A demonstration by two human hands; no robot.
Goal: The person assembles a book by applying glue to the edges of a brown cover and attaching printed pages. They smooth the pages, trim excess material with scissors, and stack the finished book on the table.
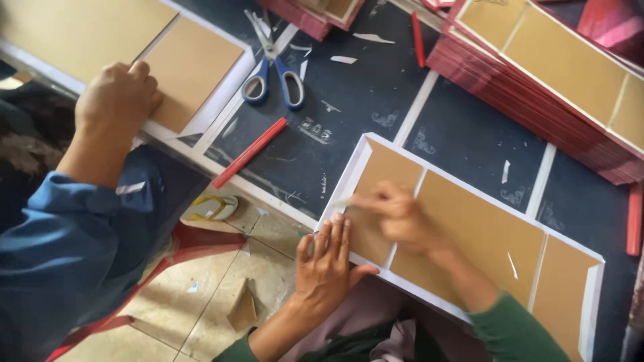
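We press our left hand (327,258) flat, grasping nothing, on the sheet (469,228) at the tabletop's near edge while our blurred right hand (396,214), grip unclear, works its left panel; three brown boards look stuck, white borders unfolded.

scissors (274,72): 1 | red strips (249,153): 3 | hands (327,263): 3 | sandal (212,207): 1
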